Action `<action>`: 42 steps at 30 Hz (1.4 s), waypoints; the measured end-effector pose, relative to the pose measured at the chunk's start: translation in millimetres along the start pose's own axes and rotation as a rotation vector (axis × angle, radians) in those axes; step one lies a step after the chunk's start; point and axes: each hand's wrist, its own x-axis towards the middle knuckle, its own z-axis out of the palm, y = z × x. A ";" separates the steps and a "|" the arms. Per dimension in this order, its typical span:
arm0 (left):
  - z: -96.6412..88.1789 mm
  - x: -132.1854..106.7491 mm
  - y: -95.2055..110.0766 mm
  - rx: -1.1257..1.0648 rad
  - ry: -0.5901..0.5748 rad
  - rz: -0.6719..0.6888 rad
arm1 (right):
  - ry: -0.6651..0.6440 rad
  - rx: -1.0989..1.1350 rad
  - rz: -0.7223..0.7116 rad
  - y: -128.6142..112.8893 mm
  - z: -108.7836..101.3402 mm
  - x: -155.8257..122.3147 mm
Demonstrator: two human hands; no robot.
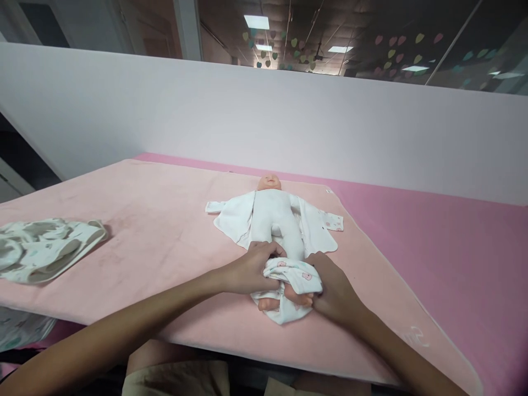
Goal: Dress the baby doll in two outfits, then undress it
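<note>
A baby doll [275, 212] lies on its back on a pink towel [165, 231], head away from me. An open white jacket [235, 220] is spread under its body. Small white printed trousers [295, 275] are bunched around the doll's lower legs, and its bare feet stick out below them. My left hand [251, 269] grips the left side of the trousers with curled fingers. On the right side, my right hand [334, 289] is closed on the same garment beside the doll's foot.
A folded patterned cloth [45, 250] lies at the towel's left end. More patterned fabric [20, 327] hangs below the table's left edge. A pale partition wall [264, 115] stands behind the magenta table surface [433, 220]. My knees [177, 374] show under the front edge.
</note>
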 end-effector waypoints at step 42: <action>-35.8 6.5 -17.6 -0.008 -0.136 0.072 | -0.334 0.401 0.070 26.2 -14.8 28.9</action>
